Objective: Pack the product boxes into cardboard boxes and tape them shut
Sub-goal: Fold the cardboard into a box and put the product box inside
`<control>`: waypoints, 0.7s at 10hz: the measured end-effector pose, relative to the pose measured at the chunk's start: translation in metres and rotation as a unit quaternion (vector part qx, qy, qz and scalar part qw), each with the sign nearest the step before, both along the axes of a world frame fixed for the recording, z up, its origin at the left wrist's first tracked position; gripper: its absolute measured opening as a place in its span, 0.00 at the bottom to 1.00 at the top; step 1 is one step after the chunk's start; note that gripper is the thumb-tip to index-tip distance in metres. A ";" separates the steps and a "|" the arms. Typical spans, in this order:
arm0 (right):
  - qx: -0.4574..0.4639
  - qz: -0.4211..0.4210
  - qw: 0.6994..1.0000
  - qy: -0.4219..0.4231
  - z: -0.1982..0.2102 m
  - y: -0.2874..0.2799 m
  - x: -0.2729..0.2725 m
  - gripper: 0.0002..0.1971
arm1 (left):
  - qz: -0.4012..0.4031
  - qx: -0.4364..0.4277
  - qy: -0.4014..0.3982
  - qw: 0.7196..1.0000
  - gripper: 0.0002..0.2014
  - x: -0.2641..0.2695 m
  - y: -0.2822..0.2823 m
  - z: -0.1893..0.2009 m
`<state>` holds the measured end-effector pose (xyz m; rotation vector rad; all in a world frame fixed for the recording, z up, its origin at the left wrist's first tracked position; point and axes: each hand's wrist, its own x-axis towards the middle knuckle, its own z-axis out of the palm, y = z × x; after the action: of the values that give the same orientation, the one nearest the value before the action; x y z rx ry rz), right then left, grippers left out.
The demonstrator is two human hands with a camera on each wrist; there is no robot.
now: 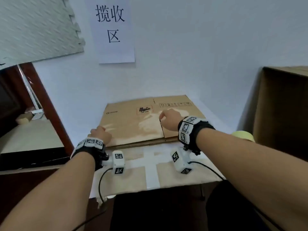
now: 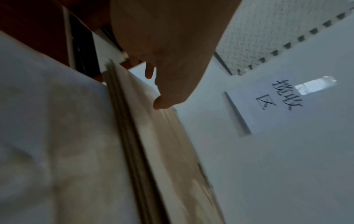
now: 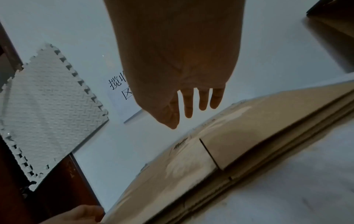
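Flattened cardboard boxes lie stacked on the table, pushed up near the white wall. The top sheet bears a printed logo, a red-framed UN mark and a row of handling symbols. The right wrist view shows several layers at the near edge, and a slit between two flaps of the top sheet.

Left hand: at the near left corner of the stack. The left wrist view shows the thumb on top of the top sheet and other fingers past the corner; whether they hook under the edge cannot be told, so the grip is undetermined.

Right hand: over the top sheet, just at the slit between the flaps. In the right wrist view the fingers hang nearly straight, spread, holding nothing; contact with the cardboard cannot be told.

Both wrists carry black straps with white marker blocks; cables run from them toward the near table edge.

Surroundings: the table top shows white tape strips in a cross. A yellowish tape roll sits at the right, beside a large upright brown carton. On the wall, a paper sign with black characters; left of it a grey foam mat. A dark red cabinet stands at left.
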<state>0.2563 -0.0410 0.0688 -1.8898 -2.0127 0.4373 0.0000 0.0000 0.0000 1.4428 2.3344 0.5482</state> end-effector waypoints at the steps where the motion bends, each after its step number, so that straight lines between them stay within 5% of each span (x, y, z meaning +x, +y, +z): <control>1: -0.036 0.004 0.999 -0.026 -0.011 -0.002 -0.012 0.17 | 0.068 -0.027 -0.019 0.997 0.24 -0.019 0.002 -0.017; 3: -0.022 0.014 1.000 -0.005 -0.006 0.000 -0.033 0.16 | -0.028 -0.085 -0.068 0.994 0.19 -0.030 -0.005 -0.012; 4: -0.035 0.025 0.999 -0.004 -0.009 0.004 -0.042 0.17 | -0.090 -0.113 0.026 0.989 0.17 -0.031 -0.005 -0.008; 6: -0.071 0.028 0.997 0.005 -0.025 0.015 -0.041 0.18 | -0.014 -0.038 -0.099 0.994 0.16 -0.037 0.002 -0.010; 7: -0.076 0.025 0.997 -0.002 -0.028 0.024 -0.040 0.16 | 0.072 0.060 -0.244 0.965 0.19 -0.041 0.012 -0.010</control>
<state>0.2163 -0.0168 0.0403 -1.9305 -2.0857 0.6164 -0.0410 0.0118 -0.0100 1.0366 2.0393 0.9779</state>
